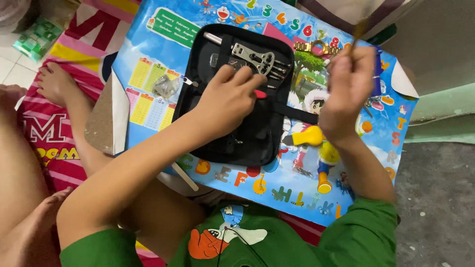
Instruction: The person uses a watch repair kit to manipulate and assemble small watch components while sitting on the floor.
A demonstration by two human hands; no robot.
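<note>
Green-sleeved arms reach over a black tool case (237, 138): left hand (228, 99) pinches a red-handled tool (260, 94) pointing toward three o'clock; right hand (349, 86), at three o'clock, is closed on something blurred.

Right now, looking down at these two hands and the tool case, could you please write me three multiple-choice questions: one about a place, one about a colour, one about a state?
1. Where does the left hand rest?
A. on the open black tool case
B. on the floor
C. on the yellow tool

2. What colour is the handle tip showing by the left hand's fingertips?
A. green
B. red
C. white

3. How is the right hand?
A. flat on the poster
B. raised above the poster, fingers closed
C. inside the case

Answers: 1 A, the hand lies over the case's tools. 2 B, a red tip shows there. 3 B, it is lifted and blurred, pinching something thin.
</note>
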